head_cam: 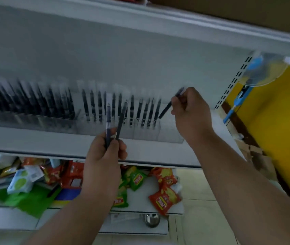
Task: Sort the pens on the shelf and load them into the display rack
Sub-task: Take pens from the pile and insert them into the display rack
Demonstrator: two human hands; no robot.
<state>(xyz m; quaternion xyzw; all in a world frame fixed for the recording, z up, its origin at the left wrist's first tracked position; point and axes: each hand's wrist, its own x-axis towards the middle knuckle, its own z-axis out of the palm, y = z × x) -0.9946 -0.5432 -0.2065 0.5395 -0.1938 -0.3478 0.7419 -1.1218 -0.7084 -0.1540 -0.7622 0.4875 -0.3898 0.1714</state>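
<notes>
A: Head view, the only one. The clear plastic slotted display rack [105, 124] is seen standing on the white metal shelf [34, 140], with dark capped pens [94, 106] upright in most slots; the left part is smeared by motion blur, so no count is attempted.

B: Hands?

A: The two are held well apart. The left hand [105, 149] is clenched round two dark slim pens [116, 121], held upright and crossing a little near the tips, in front of the rack's middle. The right hand [190, 112] is pinched on one dark pen [167, 108], tilted, its lower end just beside the rightmost filled slots.

B: Stage?

A: Judged as loading; the rack's right end looks unfilled, though blur leaves that uncertain.

B: Risks?

A: With the pen so tilted, a slot edge could be caught and a neighbouring pen knocked askew. The loosely crossed pair could be let slip onto the orange and green snack packets [163, 191] on the lower shelf. Sorting could be spoiled if types are mixed; types cannot be told apart here.
</notes>
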